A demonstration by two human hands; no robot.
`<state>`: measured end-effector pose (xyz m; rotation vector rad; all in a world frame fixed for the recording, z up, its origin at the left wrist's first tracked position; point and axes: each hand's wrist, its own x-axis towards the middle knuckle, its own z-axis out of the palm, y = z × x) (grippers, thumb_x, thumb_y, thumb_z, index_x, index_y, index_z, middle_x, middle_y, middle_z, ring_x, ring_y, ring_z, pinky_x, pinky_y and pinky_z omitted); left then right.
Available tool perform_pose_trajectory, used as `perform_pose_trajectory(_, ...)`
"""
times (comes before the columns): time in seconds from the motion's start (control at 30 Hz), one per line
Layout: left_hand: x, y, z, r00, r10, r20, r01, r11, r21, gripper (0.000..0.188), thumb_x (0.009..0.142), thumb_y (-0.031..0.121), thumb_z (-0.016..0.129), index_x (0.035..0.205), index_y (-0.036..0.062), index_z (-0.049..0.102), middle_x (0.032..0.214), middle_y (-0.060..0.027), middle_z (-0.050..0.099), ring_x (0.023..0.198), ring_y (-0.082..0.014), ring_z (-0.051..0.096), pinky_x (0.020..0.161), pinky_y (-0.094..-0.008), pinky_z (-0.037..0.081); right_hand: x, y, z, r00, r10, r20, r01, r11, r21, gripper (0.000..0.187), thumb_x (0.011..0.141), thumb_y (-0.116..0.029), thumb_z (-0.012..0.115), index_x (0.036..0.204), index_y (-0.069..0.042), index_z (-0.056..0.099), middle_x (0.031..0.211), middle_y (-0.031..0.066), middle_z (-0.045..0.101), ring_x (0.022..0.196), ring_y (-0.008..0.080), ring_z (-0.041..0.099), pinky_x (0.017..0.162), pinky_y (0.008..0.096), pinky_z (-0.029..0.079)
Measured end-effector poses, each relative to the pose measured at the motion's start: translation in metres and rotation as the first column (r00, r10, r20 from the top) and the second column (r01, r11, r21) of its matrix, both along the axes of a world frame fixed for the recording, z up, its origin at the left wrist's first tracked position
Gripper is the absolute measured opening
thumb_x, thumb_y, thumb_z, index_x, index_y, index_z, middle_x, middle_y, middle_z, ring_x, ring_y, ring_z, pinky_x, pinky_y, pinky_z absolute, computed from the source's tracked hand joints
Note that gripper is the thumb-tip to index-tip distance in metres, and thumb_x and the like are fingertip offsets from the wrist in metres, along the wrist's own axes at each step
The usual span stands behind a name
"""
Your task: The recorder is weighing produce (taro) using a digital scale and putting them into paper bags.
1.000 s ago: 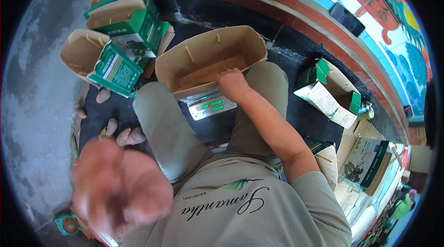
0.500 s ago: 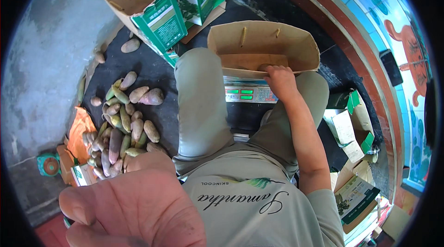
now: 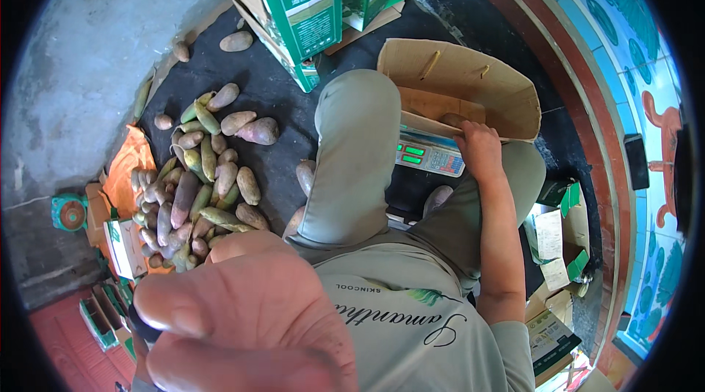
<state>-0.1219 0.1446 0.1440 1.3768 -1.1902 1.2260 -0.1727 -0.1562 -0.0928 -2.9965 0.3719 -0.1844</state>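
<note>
Inside the tall cardboard box [image 3: 518,98], just behind its near rim, my right hand [image 3: 481,148] has its fingers curled round a brownish radish [image 3: 452,120], which is mostly hidden. The box stands on an electronic scale [image 3: 429,155] with a green-lit display, between my knees. Very close to the camera, my left hand [image 3: 253,311] is raised with thumb and fingers bent together. A dark edge shows beside the fingers, but I cannot make out what they hold. Beyond that hand, a heap of green and purple radishes [image 3: 187,197] lies on a black sheet.
Green-printed cartons [image 3: 308,14] stand at the far left of the scale. Loose radishes [image 3: 236,41] lie near them. An orange sack [image 3: 128,153] is beside the heap. Opened cartons [image 3: 562,227] lie at the right, near a tiled wall [image 3: 617,47].
The whole view has shifted, moving the scene rightward. My right hand stays at the box's near rim, and my left hand remains raised close to the camera.
</note>
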Motion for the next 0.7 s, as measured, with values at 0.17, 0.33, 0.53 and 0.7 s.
perform_pose_trajectory(0.17,0.006,0.009,-0.009,1.000,-0.001,0.013,0.001,1.000,0.006,0.044,0.092,0.033,0.039,0.134,0.0212,0.036,0.117,0.0001,0.049,0.083,-0.0158,0.045,0.093,-0.0519,0.030,-0.002,-0.002,0.004,1.000,0.002,-0.017,-0.002,1.000,-0.006,0.021,0.071,-0.017,0.069,0.086,-0.008,0.059,0.080,0.0082,0.062,0.080,0.0262,0.060,0.071,0.0390,0.044)
perform_pose_trajectory(0.33,0.017,0.020,-0.034,0.993,-0.040,0.107,0.040,0.999,0.007,0.036,0.092,0.028,0.043,0.126,0.0177,0.042,0.109,-0.0008,0.049,0.078,-0.0144,0.043,0.093,-0.0505,0.031,0.000,0.002,0.006,0.999,-0.016,-0.044,0.015,1.000,-0.023,0.020,0.071,-0.017,0.069,0.086,-0.008,0.058,0.081,0.0093,0.062,0.081,0.0268,0.060,0.071,0.0395,0.044)
perform_pose_trajectory(0.53,0.077,0.030,-0.069,0.961,0.146,-0.235,-0.124,0.986,0.108,0.033,0.074,0.002,0.061,0.106,0.0032,0.054,0.087,-0.0093,0.064,0.074,-0.0228,0.058,0.077,-0.0389,0.044,0.000,-0.001,0.005,0.997,-0.017,-0.075,0.016,1.000,-0.023,0.022,0.073,-0.017,0.068,0.091,-0.008,0.059,0.083,0.0098,0.063,0.082,0.0274,0.060,0.072,0.0392,0.044)
perform_pose_trajectory(0.7,0.131,0.073,-0.140,0.708,0.572,-0.415,-0.415,0.812,0.411,0.030,0.079,-0.005,0.055,0.109,0.0001,0.054,0.091,-0.0118,0.063,0.084,-0.0182,0.062,0.077,-0.0299,0.048,0.003,0.003,0.010,0.996,0.010,-0.088,-0.011,1.000,-0.006,0.021,0.074,-0.016,0.067,0.093,-0.008,0.060,0.084,0.0106,0.063,0.083,0.0281,0.059,0.074,0.0399,0.044)
